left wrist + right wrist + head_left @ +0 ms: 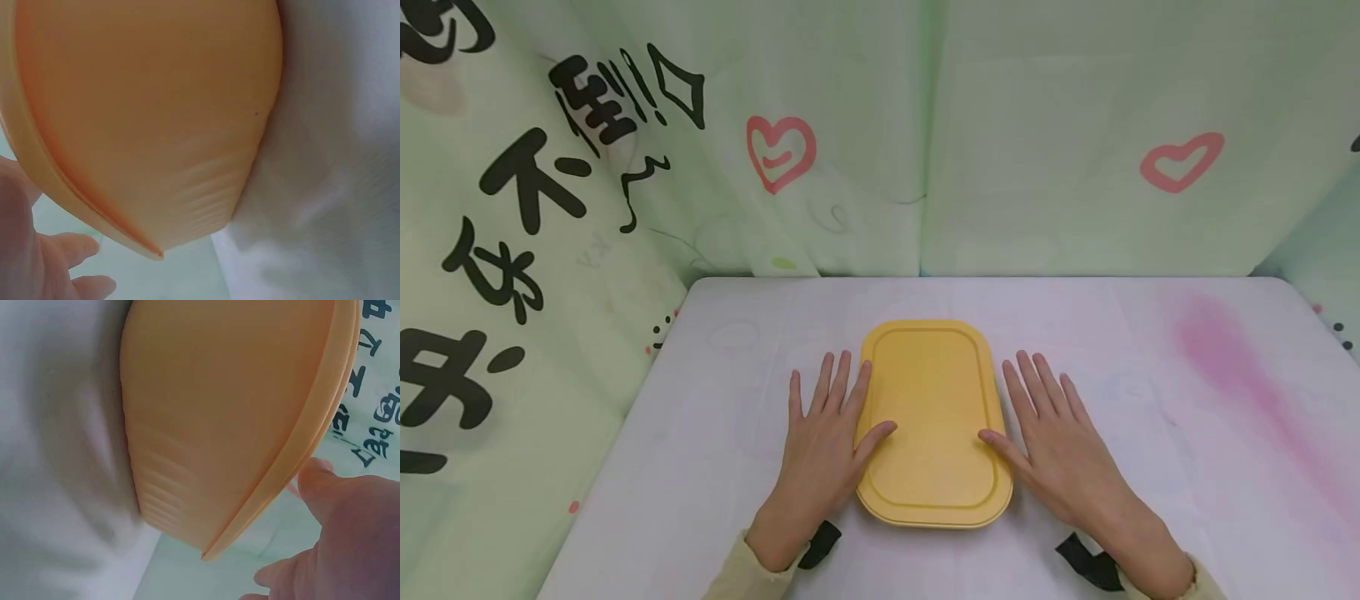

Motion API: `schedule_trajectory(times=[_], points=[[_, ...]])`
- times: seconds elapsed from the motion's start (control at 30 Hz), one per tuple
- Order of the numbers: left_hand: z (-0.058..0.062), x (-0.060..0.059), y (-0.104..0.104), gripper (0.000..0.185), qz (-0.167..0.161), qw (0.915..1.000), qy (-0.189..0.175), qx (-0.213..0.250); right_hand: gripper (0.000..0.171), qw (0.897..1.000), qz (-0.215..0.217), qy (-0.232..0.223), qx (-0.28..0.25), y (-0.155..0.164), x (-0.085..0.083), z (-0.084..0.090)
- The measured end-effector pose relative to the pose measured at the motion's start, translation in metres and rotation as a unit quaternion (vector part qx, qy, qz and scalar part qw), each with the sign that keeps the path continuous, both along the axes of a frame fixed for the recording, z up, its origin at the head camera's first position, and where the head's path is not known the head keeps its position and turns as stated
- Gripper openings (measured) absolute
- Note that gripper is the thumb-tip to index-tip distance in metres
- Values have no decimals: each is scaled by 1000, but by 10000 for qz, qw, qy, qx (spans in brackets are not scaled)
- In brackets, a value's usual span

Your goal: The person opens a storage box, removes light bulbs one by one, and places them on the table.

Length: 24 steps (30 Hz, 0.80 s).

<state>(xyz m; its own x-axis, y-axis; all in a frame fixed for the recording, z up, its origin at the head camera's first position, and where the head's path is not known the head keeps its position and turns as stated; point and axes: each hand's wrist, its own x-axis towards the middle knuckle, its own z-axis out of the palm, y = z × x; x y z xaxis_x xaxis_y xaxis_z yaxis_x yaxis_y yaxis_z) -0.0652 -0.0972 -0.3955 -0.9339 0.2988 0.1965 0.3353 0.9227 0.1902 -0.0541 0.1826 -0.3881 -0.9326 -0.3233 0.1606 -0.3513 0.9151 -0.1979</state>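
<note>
A yellow rectangular box with rounded corners and a lid stands on the table, its long sides running away from me. At its left side is my left hand, fingers straight and spread, with the thumb over the lid's edge. My right hand mirrors it on the other side, its thumb reaching over the right edge of the lid. In the left wrist view the box's side wall tapers down to the tabletop under a projecting rim. From the right wrist, the opposite wall shows the same ribbed lower end.
A white cloth with a pink smear covers the table. Behind it hangs a pale green curtain with red hearts, and black writing marks its left part. Black straps sit at both wrists.
</note>
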Motion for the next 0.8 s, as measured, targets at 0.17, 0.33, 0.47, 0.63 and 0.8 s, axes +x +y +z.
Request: schedule_trajectory(times=[0.17,0.33,0.47,0.63,0.8], points=[[2,0,1,76,-35,10000,66,35,86,10000,-2,-15,-12,-1,-1,1],[6,-1,1,76,-45,9998,67,184,86,9999,5,-43,-134,-3,-3,5],[8,-2,0,75,-50,9997,1,259,84,9997,28,-49,-233,-4,-6,6],[10,-5,-1,73,-82,9994,-50,326,81,9994,86,59,-335,-4,-9,6],[13,-6,-1,70,-113,9983,-3,574,77,9983,66,-65,-583,-4,-12,7]])
